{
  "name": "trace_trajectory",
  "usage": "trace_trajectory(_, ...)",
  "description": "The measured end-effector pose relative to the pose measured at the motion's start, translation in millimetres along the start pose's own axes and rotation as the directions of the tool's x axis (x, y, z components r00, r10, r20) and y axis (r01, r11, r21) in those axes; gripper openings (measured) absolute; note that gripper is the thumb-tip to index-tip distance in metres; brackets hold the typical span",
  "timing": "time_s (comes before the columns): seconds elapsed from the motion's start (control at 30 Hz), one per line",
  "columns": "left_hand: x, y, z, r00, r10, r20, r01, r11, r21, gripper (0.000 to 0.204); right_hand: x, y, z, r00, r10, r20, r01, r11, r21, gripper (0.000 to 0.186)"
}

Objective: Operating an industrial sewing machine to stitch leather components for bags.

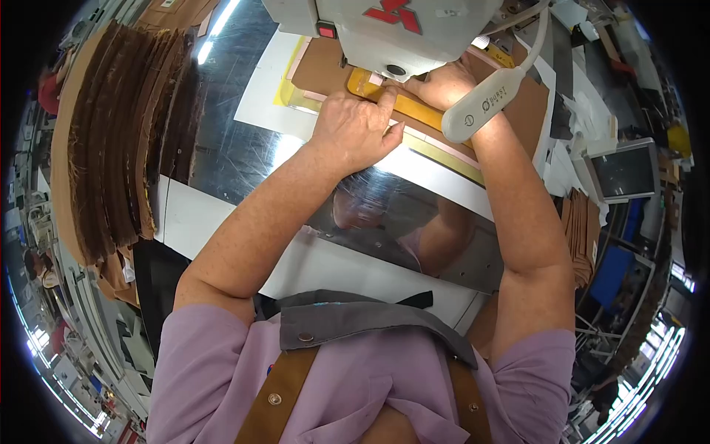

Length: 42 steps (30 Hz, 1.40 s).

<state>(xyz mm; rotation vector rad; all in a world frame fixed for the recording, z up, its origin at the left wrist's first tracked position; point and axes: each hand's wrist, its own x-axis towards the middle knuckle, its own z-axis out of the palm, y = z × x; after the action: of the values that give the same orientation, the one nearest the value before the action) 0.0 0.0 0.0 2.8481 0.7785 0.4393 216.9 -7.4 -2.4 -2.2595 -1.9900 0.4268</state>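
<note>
Under the white sewing machine head [399, 41], my left hand [355, 129] rests on the layered template, index finger stretched onto its yellow strip [418, 111] and thumb apart; it holds nothing. My right hand [442, 87] is at the strip's upper edge, right of the needle area, its fingertips hidden by the machine. A white control paddle [484, 103] hangs over my right wrist. Brown sheet material [318, 63] lies beneath the strip, with pale pink and olive strips along the front edge, on a white board [259, 100].
A tall stack of brown fabric pieces [111, 140] stands left on the steel worktop [229, 163]. At right are white papers [569, 118], a screen [623, 172] and more brown pieces [580, 237]. A co-worker in red [50, 92] is at far left.
</note>
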Motion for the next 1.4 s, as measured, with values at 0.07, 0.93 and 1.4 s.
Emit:
trace_trajectory(0.07, 1.1, -0.1, -0.5, 1.0, -0.018, 0.025, 0.019, 1.0, -0.005, 0.056, -0.3, -1.1, -0.4, 1.0, 0.008, -0.002, -0.007, 0.999, 0.041, 0.084)
trace_trajectory(0.93, 0.9, -2.5, -6.3, 0.997, 0.066, 0.047, -0.063, 0.996, -0.066, 0.056, -2.7, -15.3, -17.7, 0.987, 0.128, 0.092, -0.128, 0.992, -0.013, 0.075)
trace_trajectory(1.4, -38.0, 0.5, -23.2, 0.988, 0.153, -0.022, -0.152, 0.987, 0.042, 0.056, -41.9, -45.3, -6.5, 0.991, 0.084, -0.105, -0.099, 0.984, -0.148, 0.05)
